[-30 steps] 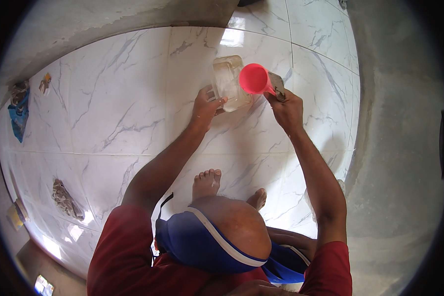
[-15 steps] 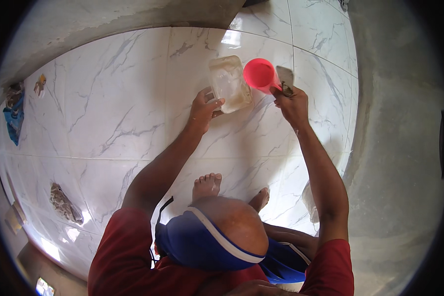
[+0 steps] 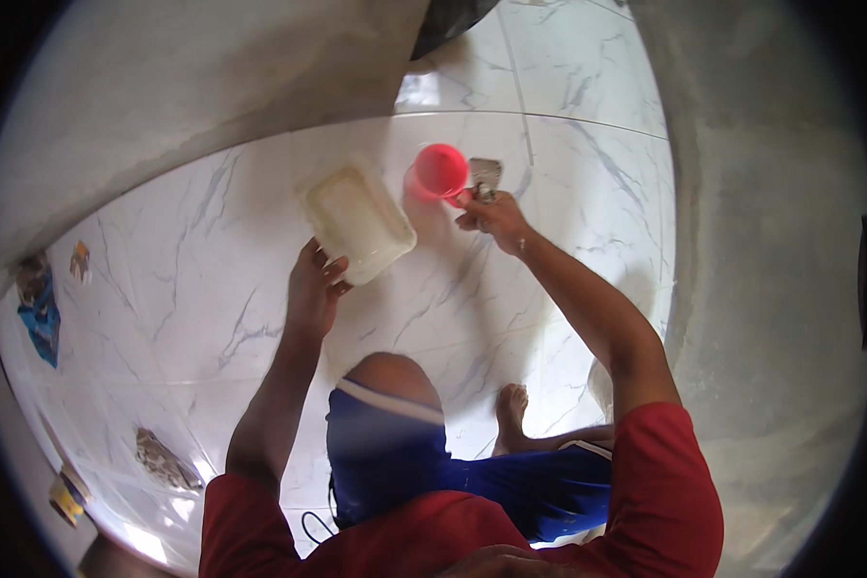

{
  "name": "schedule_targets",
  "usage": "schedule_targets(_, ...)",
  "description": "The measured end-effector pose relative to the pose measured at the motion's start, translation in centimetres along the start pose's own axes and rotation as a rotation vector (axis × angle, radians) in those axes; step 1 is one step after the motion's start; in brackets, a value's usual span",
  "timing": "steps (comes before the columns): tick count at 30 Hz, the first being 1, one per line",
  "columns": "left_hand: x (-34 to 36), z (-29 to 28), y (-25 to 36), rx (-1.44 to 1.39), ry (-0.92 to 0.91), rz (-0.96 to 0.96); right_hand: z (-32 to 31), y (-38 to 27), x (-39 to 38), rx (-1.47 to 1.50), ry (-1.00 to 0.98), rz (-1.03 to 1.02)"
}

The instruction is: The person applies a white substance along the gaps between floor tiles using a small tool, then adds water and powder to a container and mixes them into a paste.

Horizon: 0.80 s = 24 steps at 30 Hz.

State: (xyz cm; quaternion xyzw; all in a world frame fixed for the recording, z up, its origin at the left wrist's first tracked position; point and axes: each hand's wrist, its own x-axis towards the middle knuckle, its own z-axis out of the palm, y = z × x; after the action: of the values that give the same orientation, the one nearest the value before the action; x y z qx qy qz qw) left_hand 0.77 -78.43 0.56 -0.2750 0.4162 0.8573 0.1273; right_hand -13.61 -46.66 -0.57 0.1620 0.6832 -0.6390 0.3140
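My left hand (image 3: 316,289) grips the near corner of a whitish, translucent rectangular plastic tub (image 3: 371,236), holding it tilted. Whether its inside or its underside faces me I cannot tell. Pinched in my right hand (image 3: 496,220) is the handle of a pink plastic mug (image 3: 441,173); its round mouth faces up toward me. A putty knife (image 3: 486,173) with a flat, stained greyish blade sticks out past the same hand, beside the mug. The tub and the mug are apart, both over the white marbled tile floor (image 3: 231,289).
A bare cement wall (image 3: 260,87) borders the tiles at the far left, and a grey cement surface (image 3: 761,318) runs along the right. On the left lie a blue crumpled bag (image 3: 40,323) and a brownish crumpled heap (image 3: 164,459). My bare foot (image 3: 511,419) rests on the tiles.
The tub has moved left and nearer and is turned at a different slant. The mug and putty knife have also shifted left. The whole view has shifted, and my knees and feet sit differently.
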Motion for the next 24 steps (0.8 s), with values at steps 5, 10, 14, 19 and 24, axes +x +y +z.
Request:
schedule_targets(5,-2.7,5.6,8.0,0.052,-0.051,-0.012,-4.1,-5.4,-1.8,-0.375,0.041,0.074)
schedule_targets(10,-2.8,11.2,13.1,0.141,-0.172,-0.091,-10.8,-14.2,2.3,-0.983,0.332,-0.41)
schedule_targets(14,-0.9,16.3,13.3,0.119,-0.237,-0.147,-12.5,-26.1,10.0,-1.117,0.373,-0.669)
schedule_targets(19,4.4,20.9,12.3,0.069,-0.212,-0.142,-7.9,-36.9,18.6,-1.356,0.261,-0.896)
schedule_targets(24,11.8,24.6,10.1,-0.063,-0.148,-0.089,-3.9,-38.8,26.9,-1.566,0.181,-0.87)
